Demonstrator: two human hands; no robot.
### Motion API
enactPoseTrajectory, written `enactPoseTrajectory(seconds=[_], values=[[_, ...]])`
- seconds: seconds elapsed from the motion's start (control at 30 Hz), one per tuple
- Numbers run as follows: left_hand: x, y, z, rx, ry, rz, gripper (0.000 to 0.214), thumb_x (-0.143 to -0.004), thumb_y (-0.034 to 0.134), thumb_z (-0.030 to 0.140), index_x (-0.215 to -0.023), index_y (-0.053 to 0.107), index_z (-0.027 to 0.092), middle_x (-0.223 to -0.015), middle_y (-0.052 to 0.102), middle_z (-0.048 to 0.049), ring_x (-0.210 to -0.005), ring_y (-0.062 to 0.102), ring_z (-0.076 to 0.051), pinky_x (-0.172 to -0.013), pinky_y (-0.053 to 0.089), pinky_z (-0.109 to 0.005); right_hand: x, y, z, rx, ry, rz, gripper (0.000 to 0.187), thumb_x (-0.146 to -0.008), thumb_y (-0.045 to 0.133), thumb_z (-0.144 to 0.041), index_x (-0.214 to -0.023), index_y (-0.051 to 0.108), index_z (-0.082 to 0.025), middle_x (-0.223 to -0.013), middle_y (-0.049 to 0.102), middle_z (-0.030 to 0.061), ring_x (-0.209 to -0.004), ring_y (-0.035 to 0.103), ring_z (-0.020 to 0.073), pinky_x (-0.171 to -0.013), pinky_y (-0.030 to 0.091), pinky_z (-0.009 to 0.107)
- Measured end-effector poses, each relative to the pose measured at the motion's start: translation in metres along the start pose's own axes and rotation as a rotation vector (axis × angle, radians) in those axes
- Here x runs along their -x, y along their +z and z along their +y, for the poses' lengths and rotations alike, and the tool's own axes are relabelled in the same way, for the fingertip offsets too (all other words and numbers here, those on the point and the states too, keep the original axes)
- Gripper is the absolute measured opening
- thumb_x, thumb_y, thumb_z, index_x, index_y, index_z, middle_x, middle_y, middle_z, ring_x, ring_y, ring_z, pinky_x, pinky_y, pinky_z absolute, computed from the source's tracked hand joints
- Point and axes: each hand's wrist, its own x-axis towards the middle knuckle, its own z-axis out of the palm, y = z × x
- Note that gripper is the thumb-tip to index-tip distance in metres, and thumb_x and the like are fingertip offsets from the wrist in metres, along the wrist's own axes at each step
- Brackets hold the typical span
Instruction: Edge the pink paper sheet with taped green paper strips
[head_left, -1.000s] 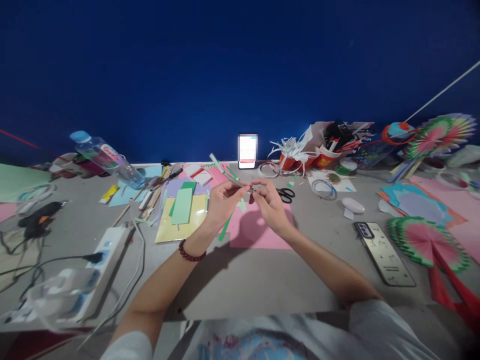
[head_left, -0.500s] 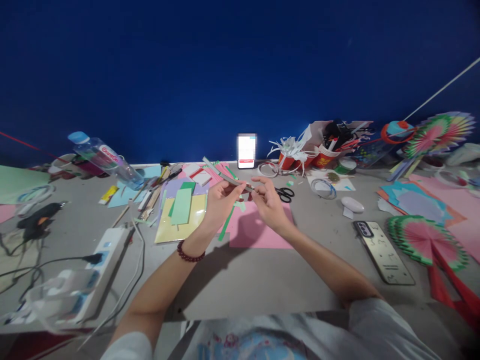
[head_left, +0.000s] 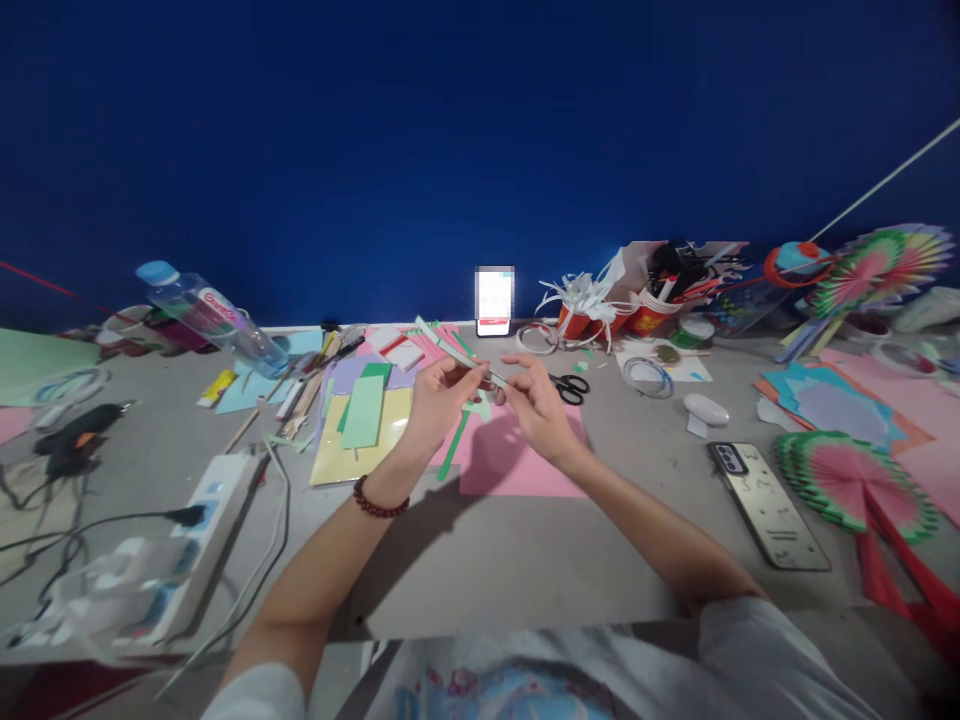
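Note:
A narrow pale paper strip (head_left: 442, 343) slants between my hands, its far end pointing up and to the left. My left hand (head_left: 442, 400) is closed on its middle, thumb on top. The strip's near end is pinched by my right hand (head_left: 536, 405), thumb against fingers. Both hands hover over a pink paper sheet (head_left: 517, 465) on the table. Under and beside them lie a dark green strip (head_left: 452, 450) and small light green scraps. Black scissors (head_left: 571, 389) rest just past my right hand, their blades partly hidden.
Left are stacked coloured papers (head_left: 360, 465), a power strip (head_left: 206, 540), a tilted bottle (head_left: 217, 315) and a glue gun (head_left: 79, 440). A lit phone (head_left: 493, 300) leans on the blue wall. Right are cups (head_left: 649, 315), another phone (head_left: 769, 505) and a paper fan (head_left: 855, 480).
The strip has turned slightly, showing a paler face, and its far end has shifted a little to the right. Both hands keep nearly the same place and hold.

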Motion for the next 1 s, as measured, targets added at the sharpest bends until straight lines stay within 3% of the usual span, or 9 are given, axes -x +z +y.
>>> enactPoseTrajectory(seconds=[0.23,0.33,0.43,0.57,0.63,0.7,0.83,1.0], values=[[-0.005,-0.006,-0.002,-0.186,0.106,0.035,0.027,-0.073,0.075,0.038,-0.060,0.064,0.017,-0.062,0.058,0.0010,-0.062,0.052,-0.011,-0.058,0.041,-0.025,-0.002,-0.002,-0.006,-0.137,0.055,-0.039,0.029,-0.089,0.045,-0.021,-0.117,0.043,-0.025,-0.067,0.058,-0.0039,-0.061,0.055,0.0156,-0.057,0.041,0.030],[-0.004,-0.007,0.000,-0.212,0.205,0.005,0.022,-0.075,0.073,0.038,-0.067,0.068,0.018,-0.083,0.065,-0.0033,-0.083,0.059,-0.017,-0.074,0.046,-0.029,-0.002,-0.005,-0.011,-0.169,0.070,-0.063,0.030,-0.088,0.044,-0.020,-0.117,0.042,-0.024,-0.066,0.059,-0.0034,-0.058,0.054,0.0156,-0.057,0.041,0.031],[-0.001,-0.006,0.006,-0.195,0.243,-0.115,0.015,-0.075,0.074,0.034,-0.078,0.072,0.019,-0.105,0.066,-0.0068,-0.096,0.061,-0.019,-0.085,0.048,-0.032,-0.001,-0.007,-0.017,-0.124,0.028,-0.083,0.033,-0.086,0.044,-0.017,-0.118,0.042,-0.024,-0.066,0.058,-0.0034,-0.065,0.058,0.0176,-0.062,0.044,0.033],[0.004,-0.002,0.011,-0.106,0.151,-0.277,0.017,-0.077,0.072,0.033,-0.087,0.073,0.018,-0.098,0.068,-0.0081,-0.067,0.063,-0.014,-0.068,0.053,-0.032,0.001,-0.009,-0.021,0.053,-0.082,-0.057,0.016,-0.088,0.042,-0.019,-0.093,0.056,-0.024,-0.097,0.062,0.0054,-0.077,0.061,0.0182,-0.071,0.048,0.037],[0.005,-0.001,0.012,-0.083,0.139,-0.290,0.020,-0.079,0.071,0.034,-0.092,0.073,0.018,-0.091,0.070,-0.0078,-0.067,0.063,-0.015,-0.066,0.054,-0.032,0.001,-0.010,-0.020,0.111,-0.122,-0.034,0.018,-0.089,0.041,-0.020,-0.080,0.056,-0.022,-0.115,0.058,0.0075,-0.079,0.060,0.0174,-0.073,0.048,0.038],[0.005,-0.001,0.011,-0.075,0.142,-0.270,0.019,-0.078,0.071,0.034,-0.090,0.074,0.019,-0.093,0.071,-0.0084,-0.073,0.065,-0.017,-0.068,0.054,-0.032,0.001,-0.011,-0.018,0.105,-0.131,-0.028,0.016,-0.089,0.042,-0.020,-0.085,0.057,-0.023,-0.115,0.057,0.0077,-0.078,0.060,0.0172,-0.073,0.048,0.038],[0.005,-0.001,0.008,-0.072,0.145,-0.217,0.016,-0.076,0.073,0.034,-0.082,0.075,0.019,-0.102,0.071,-0.0092,-0.079,0.066,-0.019,-0.067,0.055,-0.032,0.001,-0.011,-0.015,0.069,-0.100,-0.059,0.026,-0.089,0.043,-0.019,-0.114,0.050,-0.024,-0.089,0.061,0.0042,-0.071,0.058,0.0173,-0.065,0.046,0.035],[0.005,-0.001,0.010,-0.153,0.207,-0.195,0.012,-0.076,0.073,0.032,-0.077,0.074,0.020,-0.096,0.072,-0.0082,-0.090,0.067,-0.022,-0.077,0.055,-0.035,0.002,-0.011,-0.016,0.018,-0.054,-0.106,0.035,-0.090,0.042,-0.017,-0.124,0.041,-0.026,-0.075,0.059,-0.0010,-0.065,0.055,0.0160,-0.058,0.041,0.030]])
